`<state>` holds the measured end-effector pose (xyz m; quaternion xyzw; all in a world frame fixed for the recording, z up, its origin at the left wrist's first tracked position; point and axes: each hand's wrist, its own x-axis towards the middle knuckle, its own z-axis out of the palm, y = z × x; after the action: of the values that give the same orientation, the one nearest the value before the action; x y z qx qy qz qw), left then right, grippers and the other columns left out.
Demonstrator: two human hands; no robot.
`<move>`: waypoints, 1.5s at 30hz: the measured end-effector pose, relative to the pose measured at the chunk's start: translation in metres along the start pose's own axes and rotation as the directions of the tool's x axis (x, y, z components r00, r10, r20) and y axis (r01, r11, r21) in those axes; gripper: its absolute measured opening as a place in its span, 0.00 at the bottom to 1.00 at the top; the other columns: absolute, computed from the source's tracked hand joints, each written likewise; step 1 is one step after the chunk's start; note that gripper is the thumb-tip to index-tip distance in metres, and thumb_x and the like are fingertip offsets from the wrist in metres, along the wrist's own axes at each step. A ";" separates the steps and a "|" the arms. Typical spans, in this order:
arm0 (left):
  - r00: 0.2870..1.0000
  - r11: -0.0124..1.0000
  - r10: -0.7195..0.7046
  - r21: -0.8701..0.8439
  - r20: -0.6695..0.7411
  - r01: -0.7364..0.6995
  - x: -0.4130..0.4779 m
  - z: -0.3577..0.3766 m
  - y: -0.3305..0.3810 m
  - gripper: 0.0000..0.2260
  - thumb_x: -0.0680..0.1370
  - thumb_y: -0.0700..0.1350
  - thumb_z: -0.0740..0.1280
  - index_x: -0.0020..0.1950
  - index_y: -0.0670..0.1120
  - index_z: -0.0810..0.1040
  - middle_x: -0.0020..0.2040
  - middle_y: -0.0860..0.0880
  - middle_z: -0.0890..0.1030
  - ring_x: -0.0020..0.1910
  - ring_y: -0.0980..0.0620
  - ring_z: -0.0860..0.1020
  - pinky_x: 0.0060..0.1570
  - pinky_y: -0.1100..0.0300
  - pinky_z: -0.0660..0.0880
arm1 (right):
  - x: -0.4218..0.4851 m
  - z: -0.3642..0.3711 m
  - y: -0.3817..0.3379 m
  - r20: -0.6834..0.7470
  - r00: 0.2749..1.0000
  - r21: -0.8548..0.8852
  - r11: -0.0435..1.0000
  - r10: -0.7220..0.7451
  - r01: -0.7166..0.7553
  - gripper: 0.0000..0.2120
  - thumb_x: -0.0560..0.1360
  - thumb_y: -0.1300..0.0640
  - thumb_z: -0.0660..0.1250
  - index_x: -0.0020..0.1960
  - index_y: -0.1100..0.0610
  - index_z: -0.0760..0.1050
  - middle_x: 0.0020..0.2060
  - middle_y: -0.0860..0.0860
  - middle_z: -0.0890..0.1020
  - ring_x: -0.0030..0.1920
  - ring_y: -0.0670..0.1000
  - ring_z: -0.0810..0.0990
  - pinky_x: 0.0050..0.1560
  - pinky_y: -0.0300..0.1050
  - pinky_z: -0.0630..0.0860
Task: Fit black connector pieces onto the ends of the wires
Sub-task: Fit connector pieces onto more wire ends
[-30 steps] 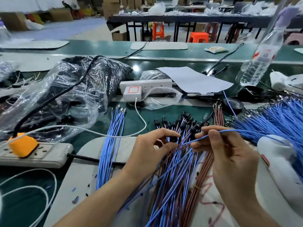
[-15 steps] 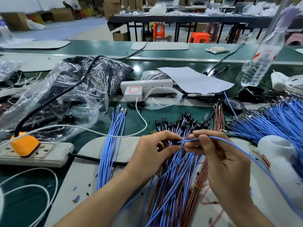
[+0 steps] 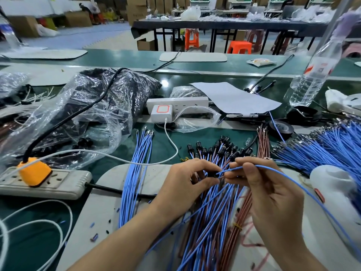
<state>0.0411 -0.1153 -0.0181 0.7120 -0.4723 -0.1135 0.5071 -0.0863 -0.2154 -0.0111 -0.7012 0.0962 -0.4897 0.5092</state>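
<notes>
While left hand (image 3: 187, 185) pinches small black plastic connector (image 3: 212, 174), right hand (image 3: 271, 194) pinches thin blue wire (image 3: 277, 171).
Near green desk's (image 3: 162, 151) front edge; a misaligned tip would likely bend or miss.

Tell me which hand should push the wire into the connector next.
Right, probably. The right hand pinches the blue wire near its tip, aimed at the black connector that the left hand holds.

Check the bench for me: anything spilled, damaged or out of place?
Only small litter: blue and black scraps lie scattered on the grey mat, left of the blue wire bundle. Nothing else stands out.
</notes>
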 end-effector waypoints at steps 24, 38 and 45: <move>0.996 0.996 0.079 0.049 -0.047 -0.077 0.000 0.000 0.002 0.10 0.71 0.43 0.74 0.51 0.51 0.81 0.40 0.60 0.80 0.42 0.65 0.75 0.44 0.72 0.68 | 0.001 -0.001 -0.001 0.069 0.998 -0.158 0.987 -0.001 0.012 0.07 0.79 0.53 0.64 0.48 0.52 0.80 0.39 0.43 0.83 0.37 0.44 0.83 0.40 0.31 0.76; 0.990 0.990 0.141 0.029 -0.023 -0.140 -0.002 0.000 0.001 0.07 0.73 0.43 0.73 0.49 0.46 0.80 0.42 0.53 0.82 0.42 0.58 0.79 0.45 0.60 0.74 | 0.004 0.001 -0.001 0.041 0.989 -0.096 0.986 0.144 -0.140 0.08 0.77 0.53 0.64 0.44 0.48 0.82 0.38 0.46 0.84 0.37 0.46 0.83 0.40 0.33 0.77; 0.992 0.993 0.122 0.013 -0.035 -0.121 -0.002 -0.002 0.004 0.06 0.73 0.42 0.72 0.48 0.45 0.81 0.41 0.53 0.83 0.40 0.62 0.77 0.45 0.61 0.74 | 0.007 0.001 -0.005 0.033 0.981 -0.077 0.979 0.190 -0.188 0.09 0.75 0.53 0.63 0.40 0.51 0.81 0.32 0.51 0.83 0.31 0.47 0.81 0.36 0.33 0.77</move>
<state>0.0389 -0.1131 -0.0147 0.6865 -0.5062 -0.0671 0.5177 -0.0836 -0.2167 -0.0032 -0.7168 0.1701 -0.4210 0.5291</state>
